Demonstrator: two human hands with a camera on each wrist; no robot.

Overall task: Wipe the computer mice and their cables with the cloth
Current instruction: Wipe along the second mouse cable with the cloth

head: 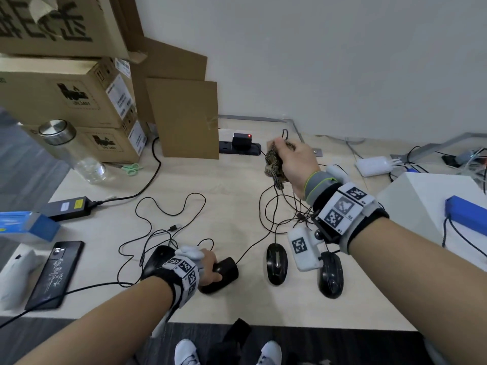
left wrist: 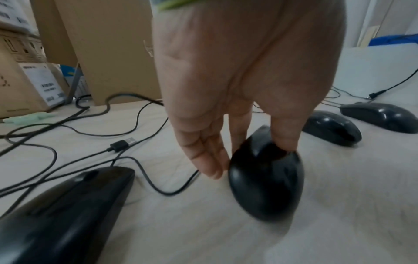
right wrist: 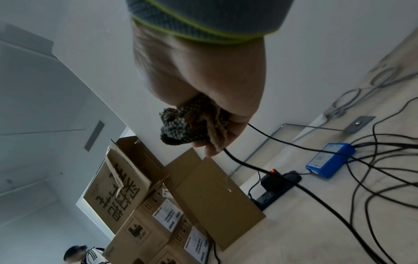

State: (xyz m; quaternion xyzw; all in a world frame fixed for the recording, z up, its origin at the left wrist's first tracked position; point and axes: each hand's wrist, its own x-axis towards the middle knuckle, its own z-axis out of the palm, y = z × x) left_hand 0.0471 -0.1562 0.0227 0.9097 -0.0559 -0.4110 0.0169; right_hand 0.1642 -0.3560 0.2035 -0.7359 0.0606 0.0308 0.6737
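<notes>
A person's left hand [head: 208, 267] grips a black computer mouse [head: 221, 275] near the front edge of a pale wood bench [head: 216, 206], fingers [left wrist: 203, 153] down one side and thumb down the other; the left-wrist view shows the mouse [left wrist: 267, 180] tilted up on its side. The right hand [head: 295, 164] is raised over the back of the bench, clenched around a bunched brown-and-black patterned cloth [head: 274, 164] and a black cable [right wrist: 282, 178] that runs through the cloth [right wrist: 187, 125] and comes out beneath the right hand [right wrist: 203, 80]; in the head view a short loop of the cable [head: 285, 133] stands above the knuckles. A tangle of thin black cables [head: 279, 206] lies on the bench below that hand. Three more black mice rest on the bench: one [head: 158, 262] just behind the left wrist, one [head: 276, 263] in the middle, and one [head: 330, 275] partly behind the white wrist-camera housing. Farther out are a black power strip [head: 239, 148] with a red light, a white charger [head: 374, 165], a blue box [head: 465, 212] on a white block, a black power adapter [head: 68, 208], a dark phone [head: 55, 272], green scissors [head: 131, 169], a glass jar [head: 71, 148] with a metal lid, and stacked cardboard boxes [head: 66, 93] against the white wall.
</notes>
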